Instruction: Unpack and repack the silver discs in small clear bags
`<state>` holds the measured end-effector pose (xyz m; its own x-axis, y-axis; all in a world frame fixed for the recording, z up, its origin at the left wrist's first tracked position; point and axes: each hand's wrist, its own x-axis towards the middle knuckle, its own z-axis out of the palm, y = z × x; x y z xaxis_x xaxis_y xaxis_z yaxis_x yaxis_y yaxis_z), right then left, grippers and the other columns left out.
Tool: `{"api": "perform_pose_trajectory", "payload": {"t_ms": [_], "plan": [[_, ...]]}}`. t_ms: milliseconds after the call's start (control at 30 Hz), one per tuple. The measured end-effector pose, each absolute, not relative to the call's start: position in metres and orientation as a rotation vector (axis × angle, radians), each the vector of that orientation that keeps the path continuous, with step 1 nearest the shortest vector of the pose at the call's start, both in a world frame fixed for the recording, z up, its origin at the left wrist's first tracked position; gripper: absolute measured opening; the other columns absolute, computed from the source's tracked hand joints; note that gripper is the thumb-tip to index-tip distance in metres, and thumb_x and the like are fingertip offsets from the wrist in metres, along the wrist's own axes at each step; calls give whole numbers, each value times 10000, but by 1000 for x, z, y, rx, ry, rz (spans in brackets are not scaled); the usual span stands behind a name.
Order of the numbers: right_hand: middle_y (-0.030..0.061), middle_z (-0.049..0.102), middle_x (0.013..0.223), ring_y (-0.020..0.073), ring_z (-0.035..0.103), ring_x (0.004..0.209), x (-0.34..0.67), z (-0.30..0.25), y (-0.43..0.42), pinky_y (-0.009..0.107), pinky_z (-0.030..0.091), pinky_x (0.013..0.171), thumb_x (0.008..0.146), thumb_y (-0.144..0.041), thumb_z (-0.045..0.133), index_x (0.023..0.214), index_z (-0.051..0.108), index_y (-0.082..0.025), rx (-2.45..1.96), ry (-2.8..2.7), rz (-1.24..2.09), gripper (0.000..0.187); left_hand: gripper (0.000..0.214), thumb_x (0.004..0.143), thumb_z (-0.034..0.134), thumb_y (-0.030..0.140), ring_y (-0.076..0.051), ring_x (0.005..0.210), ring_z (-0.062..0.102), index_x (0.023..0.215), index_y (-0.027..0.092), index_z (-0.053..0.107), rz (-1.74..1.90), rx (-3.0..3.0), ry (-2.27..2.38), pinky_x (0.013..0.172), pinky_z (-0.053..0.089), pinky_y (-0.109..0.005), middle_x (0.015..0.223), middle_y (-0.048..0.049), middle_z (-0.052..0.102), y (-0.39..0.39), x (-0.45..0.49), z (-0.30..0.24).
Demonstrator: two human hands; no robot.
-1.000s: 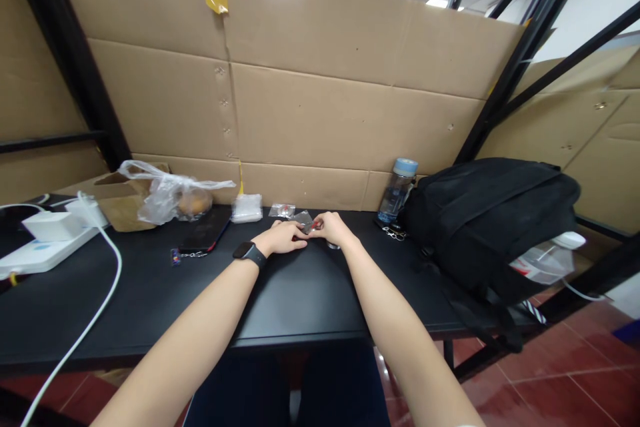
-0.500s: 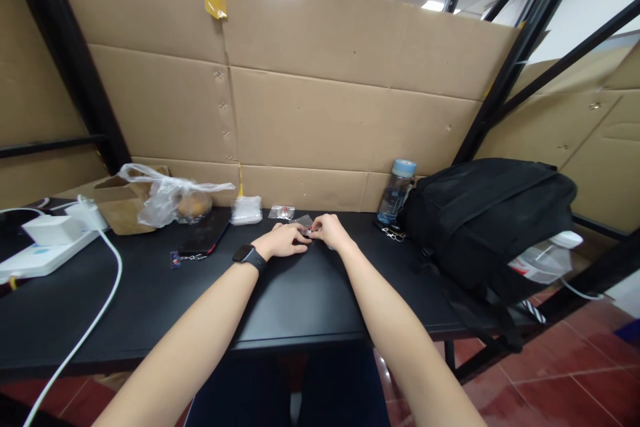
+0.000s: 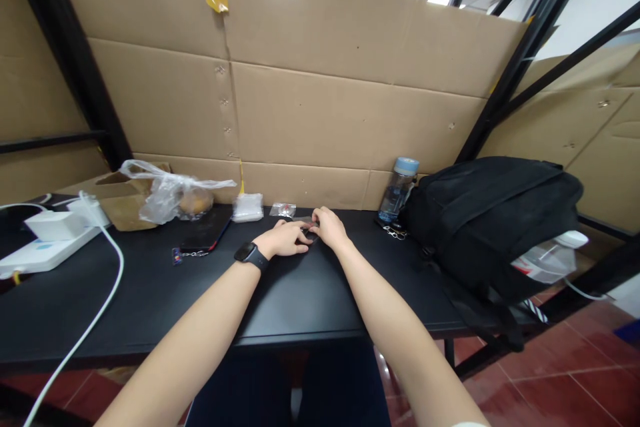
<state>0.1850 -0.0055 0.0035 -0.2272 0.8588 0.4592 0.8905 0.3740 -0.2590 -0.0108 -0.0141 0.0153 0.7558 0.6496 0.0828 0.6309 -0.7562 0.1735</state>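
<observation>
A brown cardboard wall [image 3: 320, 113], creased and lightly pocked, backs the black, smooth, faintly shiny counter [image 3: 305, 307]. Dark metal posts [image 3: 520, 73] frame it, with glossy red floor tiles [image 3: 545, 373] showing below at right. A slumped black fabric backpack [image 3: 500, 213] crowds the counter's right end, a clear bottle with a white cap [image 3: 550, 257] against its near side. At left sit an open cardboard box [image 3: 127, 207] and a white power strip [image 3: 47, 257] trailing a cable. Crinkled plastic wrapping [image 3: 165, 197] holds something round and orange-brown beside the box. A blue-lidded water bottle [image 3: 397, 190] stands left of the backpack.

The left hand [image 3: 285, 238] and right hand [image 3: 330, 227] meet mid-counter, fingers bent over a small clear sachet [image 3: 303, 219] lying between them, partly hidden; whether either grip is clamped on it I cannot tell. A dark phone [image 3: 205, 233], a stack of clear film [image 3: 249, 207] and a flat packet [image 3: 283, 210] lie beyond the left wrist.
</observation>
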Motion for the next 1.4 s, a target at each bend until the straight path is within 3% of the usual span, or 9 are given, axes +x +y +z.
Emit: {"api": "perform_pose_trajectory", "payload": {"t_ms": [200,300,433,533,800,967,1133,1300,1400], "plan": [[43,602,1005,194,564,916,177,5,-10,268,391,711,819,-242,758,964,567,-231,-1647,-2057,-240,240,242,871,623,389,-278,1424,409,1059,361,772,196,2835,997,1097,338,-442,1426,-16,591,-18,-10,19],[40,597,1024,200,565,940,182,4,-8,277,408,748,801,-265,768,982,575,-234,-1598,-2118,-172,267,261,894,591,415,-252,1332,522,1070,326,762,405,2833,894,1080,379,-379,1371,-23,633,-16,-16,24],[31,595,1016,179,570,939,194,6,-4,277,433,827,801,-299,750,1042,591,-218,-1301,-2195,51,300,408,989,370,350,-204,1117,676,1354,240,517,943,2544,1039,996,462,-337,1105,-51,759,-12,-29,35],[42,615,997,165,576,902,203,7,-1,276,442,847,854,-261,667,1044,604,-192,-1195,-2140,136,212,391,966,302,248,-216,1180,655,1347,186,366,1100,2314,1164,1016,456,-383,914,-50,786,-7,-39,38],[51,706,976,166,627,844,220,3,4,255,422,765,859,-101,523,1069,627,-204,-1414,-2107,172,256,32,952,326,278,-190,1426,428,978,262,317,1086,2226,1183,1108,389,-427,1319,-115,667,5,-47,29],[10,754,918,173,664,872,222,1,2,256,393,771,797,5,507,1136,604,-242,-1531,-2131,195,430,123,889,383,185,-228,1478,333,947,257,302,1074,2267,1251,1135,341,-497,1416,-142,587,5,-48,29],[-35,769,887,152,679,893,218,-2,2,247,378,799,758,32,536,1115,631,-272,-1489,-2154,211,478,167,866,408,141,-256,1457,374,943,254,314,1038,2358,1317,1096,371,-497,1386,-136,614,6,-48,29],[-44,755,868,133,670,794,216,-2,2,222,393,733,707,-23,681,970,694,-266,-1433,-2185,210,358,196,797,541,198,-294,1208,611,974,233,465,829,2547,1407,987,436,-434,1268,-119,678,4,-40,20],[-25,735,851,139,658,775,215,-1,2,220,410,705,714,-120,762,878,726,-252,-1400,-2208,202,213,278,750,641,250,-290,1199,586,1020,245,576,711,2700,1302,978,418,-413,1229,-73,674,1,-30,12]]}}
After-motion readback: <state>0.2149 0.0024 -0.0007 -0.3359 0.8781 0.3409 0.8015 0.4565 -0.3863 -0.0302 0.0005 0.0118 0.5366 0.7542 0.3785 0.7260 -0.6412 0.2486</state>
